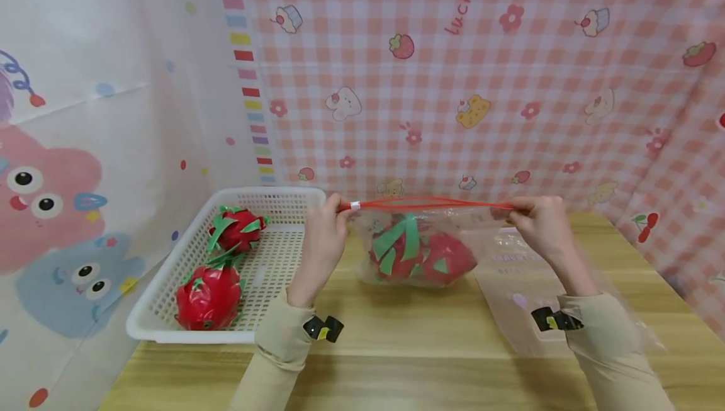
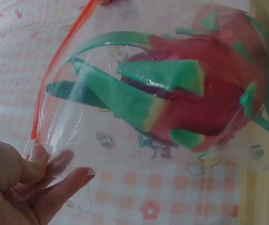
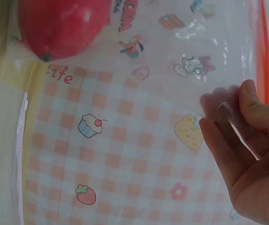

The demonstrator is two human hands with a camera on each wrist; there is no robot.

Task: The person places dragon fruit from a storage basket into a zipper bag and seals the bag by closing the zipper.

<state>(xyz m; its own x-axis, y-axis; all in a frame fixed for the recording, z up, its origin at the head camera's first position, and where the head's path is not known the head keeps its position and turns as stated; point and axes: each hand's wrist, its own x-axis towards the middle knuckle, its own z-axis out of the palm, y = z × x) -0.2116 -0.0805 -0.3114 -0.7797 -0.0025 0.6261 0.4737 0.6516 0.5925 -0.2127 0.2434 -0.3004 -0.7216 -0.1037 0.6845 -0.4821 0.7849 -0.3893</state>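
A clear zip bag (image 1: pixel 416 275) with a red zip strip hangs between both hands, its base at the wooden table. Inside lie red dragon fruits with green leaf tips, one dragon fruit (image 2: pixel 186 89) large in the left wrist view and another dragon fruit (image 3: pixel 61 28) in the right wrist view. At the white slider end, my left hand (image 1: pixel 325 235) pinches the bag's top corner between thumb and fingers. My right hand (image 1: pixel 540 225) pinches the opposite top corner. Between them the red strip looks slightly parted in the head view.
A white plastic basket (image 1: pixel 147 310) stands at the left, holding an upper dragon fruit (image 1: pixel 238 230) and a lower dragon fruit (image 1: pixel 208 298). Another flat clear bag (image 1: pixel 510 310) lies on the table (image 1: pixel 408 373) at the right. Printed cloth (image 1: pixel 430 71) hangs behind.
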